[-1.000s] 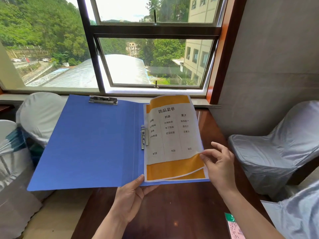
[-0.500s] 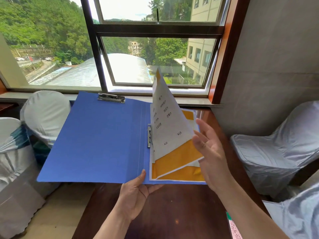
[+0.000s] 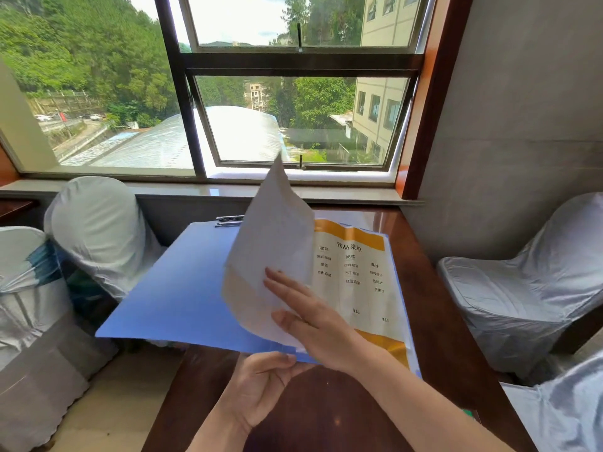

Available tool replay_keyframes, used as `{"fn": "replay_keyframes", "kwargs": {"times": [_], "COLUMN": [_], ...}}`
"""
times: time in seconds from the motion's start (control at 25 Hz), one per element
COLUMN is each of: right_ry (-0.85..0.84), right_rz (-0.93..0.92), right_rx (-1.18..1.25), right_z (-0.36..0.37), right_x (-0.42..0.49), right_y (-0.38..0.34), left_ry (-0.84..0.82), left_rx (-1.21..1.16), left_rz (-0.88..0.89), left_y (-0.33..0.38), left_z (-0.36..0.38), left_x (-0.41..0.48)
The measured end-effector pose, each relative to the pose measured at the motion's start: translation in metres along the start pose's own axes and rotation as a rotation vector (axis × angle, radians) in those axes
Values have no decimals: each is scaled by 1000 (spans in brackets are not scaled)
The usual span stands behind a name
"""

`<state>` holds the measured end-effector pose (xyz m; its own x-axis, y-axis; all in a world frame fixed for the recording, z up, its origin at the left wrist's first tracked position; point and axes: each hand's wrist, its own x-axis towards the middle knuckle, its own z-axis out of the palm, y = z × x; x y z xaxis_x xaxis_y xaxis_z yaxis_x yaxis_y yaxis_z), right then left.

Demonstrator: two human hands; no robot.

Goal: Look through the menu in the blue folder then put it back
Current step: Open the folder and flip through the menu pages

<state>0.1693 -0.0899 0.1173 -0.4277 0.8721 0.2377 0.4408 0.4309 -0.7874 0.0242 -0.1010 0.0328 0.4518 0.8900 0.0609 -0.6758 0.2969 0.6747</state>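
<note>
The blue folder (image 3: 169, 288) lies open above the dark wooden table (image 3: 326, 419), tilted toward me. My left hand (image 3: 261, 386) grips its near edge by the spine, thumb on top. My right hand (image 3: 313, 318) holds the top menu page (image 3: 270, 243), fingers spread on its white back, and the sheet stands curled up over the left half. Under it a second menu page (image 3: 352, 272) with orange bands and printed columns lies flat on the right half. A metal clip (image 3: 228, 220) sits at the folder's far edge.
White-covered chairs stand at the left (image 3: 98, 230) and at the right (image 3: 522, 288) of the table. The window sill (image 3: 195, 190) runs behind the table. A small green card (image 3: 470, 414) lies at the table's right edge.
My right hand has lifted the top menu page from its right edge and swung it leftward, baring the second page. The folder has dropped lower in view.
</note>
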Motion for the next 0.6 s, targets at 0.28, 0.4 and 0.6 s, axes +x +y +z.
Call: {"fn": "replay_keyframes", "kwargs": {"times": [0.28, 0.4, 0.6], "right_ry": [-76, -72, -70], "right_rz": [-217, -247, -221], "right_rx": [-494, -482, -361], "right_z": [11, 9, 4], "right_x": [0, -2, -5], "right_y": [11, 11, 10], "left_ry": [72, 48, 90], "left_rx": [-87, -155, -247], "left_rz": [93, 110, 134], "left_y": [-2, 1, 0], "left_z": [8, 16, 30], "left_x": [-1, -3, -4]}}
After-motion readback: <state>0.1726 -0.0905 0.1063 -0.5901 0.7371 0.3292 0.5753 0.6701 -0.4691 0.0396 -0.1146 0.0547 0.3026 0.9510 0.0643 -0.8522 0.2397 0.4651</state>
